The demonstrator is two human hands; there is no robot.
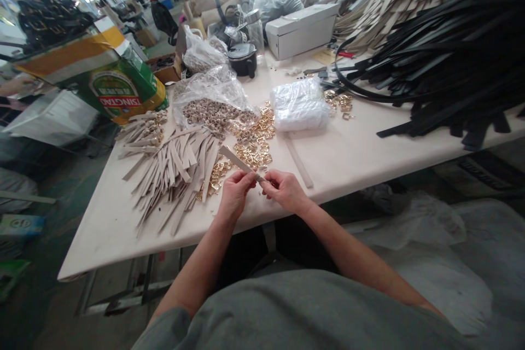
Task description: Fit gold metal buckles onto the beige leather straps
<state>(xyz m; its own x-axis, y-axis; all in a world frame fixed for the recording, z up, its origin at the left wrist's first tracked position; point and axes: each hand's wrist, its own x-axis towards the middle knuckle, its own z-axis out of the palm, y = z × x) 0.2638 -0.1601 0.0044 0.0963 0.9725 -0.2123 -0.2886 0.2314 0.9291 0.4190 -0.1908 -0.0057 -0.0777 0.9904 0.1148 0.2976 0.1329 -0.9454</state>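
L hand (237, 190) pinches beige strip (235, 158); R hand (285, 190) holds its near end, above table (356, 161) nr front edge. Strip pile (176, 167): L of hands. Gold metal pcs (254, 154): just beyond hands, w/ beige loops (200, 114) behind, touching clr bag (215, 83). White wrapped pkg (301, 105): R of loops. Blk straps (455, 54): far R.

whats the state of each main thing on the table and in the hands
held strip, gripped, slanted
left hand, pinching held strip
right hand, pinching its near end
beige strips, loose pile
small loops, heaped
gold buckles, loose, scattered
white box, closed
white packet, wrapped
black straps, heaped loose
single strip, lying flat
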